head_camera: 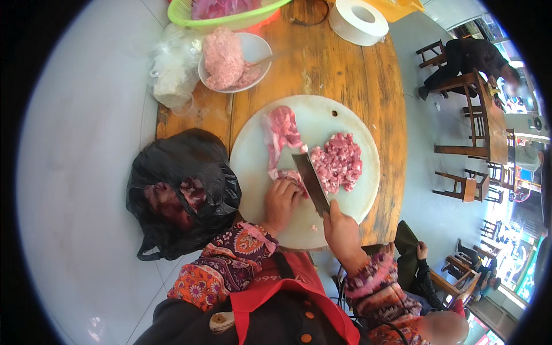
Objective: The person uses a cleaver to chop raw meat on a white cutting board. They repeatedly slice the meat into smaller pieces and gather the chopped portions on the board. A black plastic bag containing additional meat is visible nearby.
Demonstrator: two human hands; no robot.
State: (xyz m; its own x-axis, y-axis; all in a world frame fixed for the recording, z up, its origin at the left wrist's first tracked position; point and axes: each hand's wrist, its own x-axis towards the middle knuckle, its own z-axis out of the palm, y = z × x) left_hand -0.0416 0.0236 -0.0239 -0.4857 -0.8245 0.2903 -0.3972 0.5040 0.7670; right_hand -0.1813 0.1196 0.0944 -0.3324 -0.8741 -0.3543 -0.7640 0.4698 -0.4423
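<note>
On a round white cutting board (267, 224), my left hand (282, 202) presses down on a strip of raw meat (289, 174). My right hand (342, 230) grips the handle of a cleaver (311, 183), its blade lying just right of that strip. Beside the blade is a pile of diced raw meat (340, 164). A larger uncut piece of raw meat (282, 127) rests towards the back left of the board, near the strip. One small scrap of meat (314, 227) lies near the front edge.
A black plastic bag (194, 148) holding raw meat sits left of the board. Behind stand a bowl (258, 43) of minced meat, a clear plastic bag (174, 64), a green basket (181, 15) and a white roll (355, 26) on the wooden table (388, 129). People sit or bend nearby at right.
</note>
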